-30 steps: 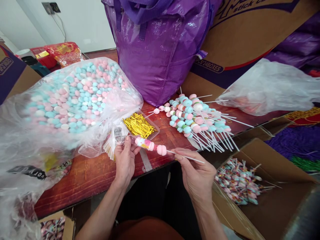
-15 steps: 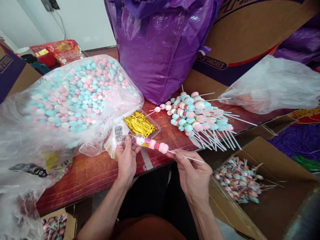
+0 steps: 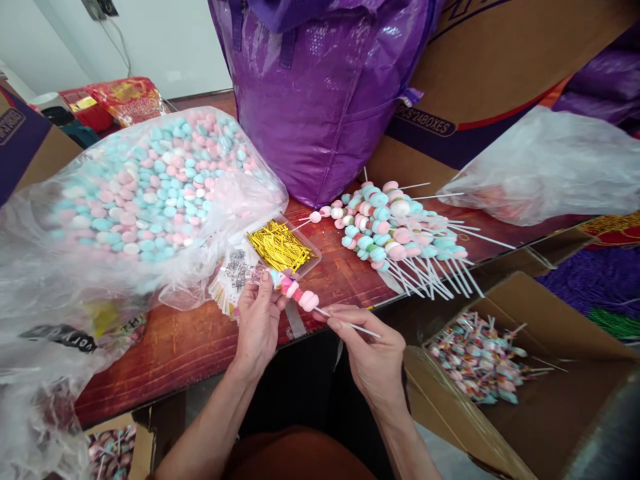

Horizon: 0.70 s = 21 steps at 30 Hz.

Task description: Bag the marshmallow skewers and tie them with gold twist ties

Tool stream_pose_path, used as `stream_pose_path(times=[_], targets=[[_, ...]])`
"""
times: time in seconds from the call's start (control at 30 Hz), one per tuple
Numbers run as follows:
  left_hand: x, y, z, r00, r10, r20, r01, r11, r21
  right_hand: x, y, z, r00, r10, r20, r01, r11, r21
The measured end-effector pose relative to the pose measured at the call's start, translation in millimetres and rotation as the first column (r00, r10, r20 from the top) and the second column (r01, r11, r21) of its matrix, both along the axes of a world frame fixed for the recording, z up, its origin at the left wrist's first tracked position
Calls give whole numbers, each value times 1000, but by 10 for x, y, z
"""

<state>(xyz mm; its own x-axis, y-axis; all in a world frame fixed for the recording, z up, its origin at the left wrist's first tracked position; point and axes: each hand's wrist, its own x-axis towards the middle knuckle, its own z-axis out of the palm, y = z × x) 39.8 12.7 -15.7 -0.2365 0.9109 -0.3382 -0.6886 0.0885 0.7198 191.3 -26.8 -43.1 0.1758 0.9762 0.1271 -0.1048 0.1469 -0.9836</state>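
Between my hands is a candy skewer [image 3: 308, 301] with pink, red and white pieces on a white stick. My right hand [image 3: 373, 347] pinches the bare stick below the candy. At the skewer's other end my left hand [image 3: 257, 327] is closed on a clear plastic wrapper, which partly covers the upper pieces; its exact edge is hard to see. Just behind my left hand lie a stack of printed clear wrappers [image 3: 235, 270] and a clear tray [image 3: 314, 261] of gold twist ties [image 3: 280, 245].
A big clear bag of pastel candies [image 3: 150, 193] fills the left of the table. Unwrapped candy skewers [image 3: 395, 227] are piled at right. A purple bag [image 3: 320, 100] stands behind. An open carton [image 3: 565, 393] holding wrapped skewers [image 3: 480, 360] sits low at right.
My right hand has moved left, bringing the skewer closer to my left hand. More of the candy end now lies at my left fingers, inside the wrapper.
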Motion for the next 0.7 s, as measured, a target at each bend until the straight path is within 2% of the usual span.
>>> stream_pose_path(times=[0.1,0.3,0.53,0.6,0.7], targets=[[-52,28,-12,1000,-11,11,11,1000,-10,39,-45,-1,999,16,36,-16,1000,-15],[-9,9,-49,997,-62,36,62,998,2,-49,-83,-24,987,-161,4,161,986,-32],[3,-10,-98,996,-67,61,68,997,-23,-66,-73,120,971,83,224,-48,986,-159],[14,-20,-83,996,-83,42,83,996,-8,-93,-67,130,965,92,246,-49,983,-176],[52,-35,-38,991,-136,3,136,990,27,-200,-56,126,964,34,263,7,988,-155]])
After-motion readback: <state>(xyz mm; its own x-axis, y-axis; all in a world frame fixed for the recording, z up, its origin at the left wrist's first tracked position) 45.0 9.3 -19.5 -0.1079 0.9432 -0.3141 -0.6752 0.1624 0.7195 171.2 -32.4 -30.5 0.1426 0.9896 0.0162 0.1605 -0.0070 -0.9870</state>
